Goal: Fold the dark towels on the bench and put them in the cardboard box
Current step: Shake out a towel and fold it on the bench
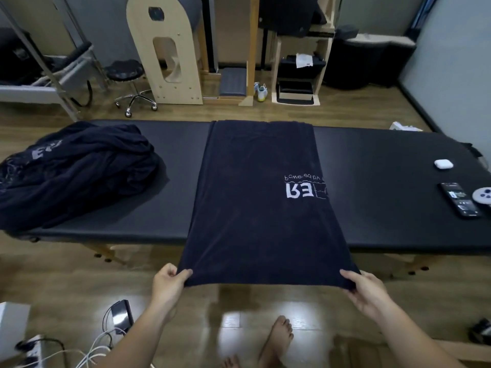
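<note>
Dark towel spread flat across middle of black padded bench, long way running far to near. Far edge at bench's far side, near end off the near edge and held out taut in the air. White logo print on right half, upside down.

Near-left corner pinched in left hand: thumb on top, fingers curled under, cloth gripped. Near-right corner pinched in right hand: thumb on top, fingers curled round the corner from below. Both hands just off the bench's near side, level with each other, a towel's width apart, above the wood floor.

Left end of bench: crumpled heap of dark towels, white print showing on its far-left part, apart from the spread towel. Right end of bench: white earbud case; nearer, phone with lit screen; round white device just beside phone at frame edge.

Between the forearms on the floor: bare foot, second foot cut off at bottom edge. Near left on floor: white cables, power strip, small dark device.

Far side of room: wheeled stool just left of pale wooden arched frame, light shoes beside a wooden post, wooden shelf unit with dark items to the right.
</note>
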Action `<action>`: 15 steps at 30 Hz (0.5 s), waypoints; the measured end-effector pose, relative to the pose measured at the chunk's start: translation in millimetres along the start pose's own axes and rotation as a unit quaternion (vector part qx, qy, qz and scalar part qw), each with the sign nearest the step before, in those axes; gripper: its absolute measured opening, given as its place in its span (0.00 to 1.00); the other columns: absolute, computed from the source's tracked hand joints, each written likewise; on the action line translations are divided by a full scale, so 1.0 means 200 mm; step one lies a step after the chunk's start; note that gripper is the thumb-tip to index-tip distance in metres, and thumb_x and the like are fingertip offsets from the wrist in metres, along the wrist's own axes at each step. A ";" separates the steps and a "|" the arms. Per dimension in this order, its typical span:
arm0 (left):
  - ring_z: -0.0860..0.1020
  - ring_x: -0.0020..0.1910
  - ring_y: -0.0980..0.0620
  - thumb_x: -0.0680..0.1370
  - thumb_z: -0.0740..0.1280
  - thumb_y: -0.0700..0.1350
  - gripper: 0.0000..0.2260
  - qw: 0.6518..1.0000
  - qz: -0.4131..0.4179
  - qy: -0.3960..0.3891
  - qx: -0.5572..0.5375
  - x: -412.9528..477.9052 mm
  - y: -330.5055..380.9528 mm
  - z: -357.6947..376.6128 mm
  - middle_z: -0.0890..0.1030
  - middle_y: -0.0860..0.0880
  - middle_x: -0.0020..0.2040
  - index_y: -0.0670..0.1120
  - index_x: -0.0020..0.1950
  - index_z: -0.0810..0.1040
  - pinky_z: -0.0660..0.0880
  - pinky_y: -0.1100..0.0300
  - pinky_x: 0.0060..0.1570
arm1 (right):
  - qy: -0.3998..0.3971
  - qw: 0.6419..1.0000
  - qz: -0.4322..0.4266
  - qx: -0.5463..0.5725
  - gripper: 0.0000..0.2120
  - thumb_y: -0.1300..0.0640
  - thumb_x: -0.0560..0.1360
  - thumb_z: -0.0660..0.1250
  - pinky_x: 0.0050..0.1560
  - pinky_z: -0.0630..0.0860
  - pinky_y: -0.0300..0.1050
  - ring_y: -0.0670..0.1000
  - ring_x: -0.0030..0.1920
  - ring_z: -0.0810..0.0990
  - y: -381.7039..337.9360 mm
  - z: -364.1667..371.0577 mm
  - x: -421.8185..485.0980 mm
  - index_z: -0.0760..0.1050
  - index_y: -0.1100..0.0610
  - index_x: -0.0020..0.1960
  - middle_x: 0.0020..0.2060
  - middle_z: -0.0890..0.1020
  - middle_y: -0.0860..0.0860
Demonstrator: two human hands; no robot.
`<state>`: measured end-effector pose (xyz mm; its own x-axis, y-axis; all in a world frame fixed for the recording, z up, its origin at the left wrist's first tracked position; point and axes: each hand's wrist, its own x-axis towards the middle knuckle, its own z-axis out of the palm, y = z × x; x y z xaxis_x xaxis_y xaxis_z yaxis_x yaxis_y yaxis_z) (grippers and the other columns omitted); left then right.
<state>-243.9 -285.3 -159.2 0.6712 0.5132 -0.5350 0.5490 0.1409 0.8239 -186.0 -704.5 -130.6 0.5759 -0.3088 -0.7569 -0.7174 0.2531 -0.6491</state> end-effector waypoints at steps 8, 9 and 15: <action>0.78 0.59 0.44 0.71 0.57 0.20 0.30 0.983 0.005 -0.145 0.110 0.00 -0.12 -0.09 0.79 0.49 0.61 0.50 0.59 0.77 0.76 0.58 0.47 | 0.016 0.988 0.070 -0.134 0.08 0.69 0.75 0.65 0.24 0.71 0.39 0.55 0.33 0.75 0.11 -0.05 0.00 0.76 0.61 0.52 0.39 0.80 0.58; 0.78 0.59 0.44 0.70 0.57 0.20 0.28 0.981 0.008 -0.137 0.135 -0.01 -0.14 -0.10 0.80 0.47 0.60 0.49 0.55 0.80 0.76 0.63 0.46 | 0.019 0.986 0.077 -0.146 0.07 0.69 0.75 0.65 0.23 0.70 0.38 0.55 0.32 0.74 0.13 -0.06 0.00 0.76 0.60 0.51 0.37 0.80 0.58; 0.77 0.41 0.49 0.71 0.60 0.24 0.18 0.990 -0.037 -0.067 0.122 -0.03 -0.17 -0.07 0.82 0.44 0.45 0.43 0.45 0.83 0.72 0.61 0.37 | 0.039 0.978 0.086 -0.186 0.06 0.70 0.76 0.64 0.25 0.69 0.39 0.56 0.30 0.73 0.22 -0.06 0.02 0.74 0.61 0.48 0.37 0.79 0.58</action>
<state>-273.7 -282.3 -182.3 0.6758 0.3900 -0.6254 0.6918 -0.0430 0.7208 -220.3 -704.6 -161.1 0.4125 -0.3629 -0.8356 -0.9027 -0.0397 -0.4284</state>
